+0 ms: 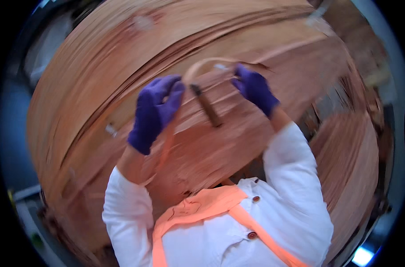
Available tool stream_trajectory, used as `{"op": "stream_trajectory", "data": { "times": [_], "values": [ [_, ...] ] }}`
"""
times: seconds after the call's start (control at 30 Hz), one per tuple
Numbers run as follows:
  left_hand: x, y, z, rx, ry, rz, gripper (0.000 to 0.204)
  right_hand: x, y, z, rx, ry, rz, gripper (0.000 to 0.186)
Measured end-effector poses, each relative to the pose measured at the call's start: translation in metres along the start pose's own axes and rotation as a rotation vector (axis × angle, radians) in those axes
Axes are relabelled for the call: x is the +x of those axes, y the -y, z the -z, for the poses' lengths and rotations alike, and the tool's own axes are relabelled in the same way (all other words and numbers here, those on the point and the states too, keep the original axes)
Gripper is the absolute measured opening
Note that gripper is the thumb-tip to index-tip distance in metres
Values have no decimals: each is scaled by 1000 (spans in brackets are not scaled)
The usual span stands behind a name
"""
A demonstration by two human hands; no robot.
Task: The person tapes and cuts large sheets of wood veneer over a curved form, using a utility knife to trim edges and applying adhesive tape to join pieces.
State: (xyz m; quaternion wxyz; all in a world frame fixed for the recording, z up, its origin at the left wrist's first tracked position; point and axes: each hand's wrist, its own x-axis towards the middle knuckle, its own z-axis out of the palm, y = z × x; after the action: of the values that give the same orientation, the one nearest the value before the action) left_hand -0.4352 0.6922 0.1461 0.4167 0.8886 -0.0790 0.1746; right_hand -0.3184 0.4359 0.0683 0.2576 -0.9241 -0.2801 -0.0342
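A thin, pale tan strip of wood veneer [201, 64] bends in an arch between my hands. My left hand [156, 107], in a purple glove, is closed round it at the left end of the arch. A length of what looks like the same strip hangs blurred below that hand. In a matching glove, my right hand [255, 89] pinches the strip's other side, and a short darker end sticks out past the fingers. Between the hands lies a short tool with a brown handle [209, 109] and a dark end; its kind is unclear.
Large reddish-brown veneer sheets [104, 62] lie in a broad, layered stack beneath my hands, with ragged gaps along the folds. More sheets [349, 155] are at the right. A pale orange apron [198, 207] covers part of my white shirt. Motion blurs the edges.
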Motion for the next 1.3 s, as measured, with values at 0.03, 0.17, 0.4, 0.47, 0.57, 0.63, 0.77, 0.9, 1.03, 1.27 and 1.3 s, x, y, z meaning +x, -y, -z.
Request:
{"op": "stream_trajectory", "data": {
  "times": [0.03,0.17,0.4,0.47,0.57,0.63,0.77,0.9,1.03,1.27,1.3],
  "values": [
    [-13,-1,8,-3,-25,-2,18,-19,10,7,54,13,8,20],
    [-97,4,57,147,-89,97,23,-59,44,7,173,118,17,23],
    [-312,44,126,933,-224,482,33,-50,50,-34,-105,167,102,41],
    [-339,65,124,1020,-107,623,37,-50,55,-36,-149,183,124,42],
    [-360,89,114,1068,-141,594,44,-47,68,-41,-241,151,160,43],
    [-361,94,113,1055,-176,557,44,-48,76,-46,-314,164,192,43],
    [-367,99,113,1029,-226,537,44,-35,64,-63,-467,216,170,35],
    [-354,102,115,978,-279,495,44,-51,53,-17,-268,302,-171,25],
    [-364,103,120,852,-319,488,44,-140,65,34,597,247,-660,15],
    [-360,102,151,568,-95,462,48,-196,190,27,1268,-216,-583,19],
    [-362,104,155,612,-72,426,48,-187,210,14,1197,-149,-531,20]
  ]
}}
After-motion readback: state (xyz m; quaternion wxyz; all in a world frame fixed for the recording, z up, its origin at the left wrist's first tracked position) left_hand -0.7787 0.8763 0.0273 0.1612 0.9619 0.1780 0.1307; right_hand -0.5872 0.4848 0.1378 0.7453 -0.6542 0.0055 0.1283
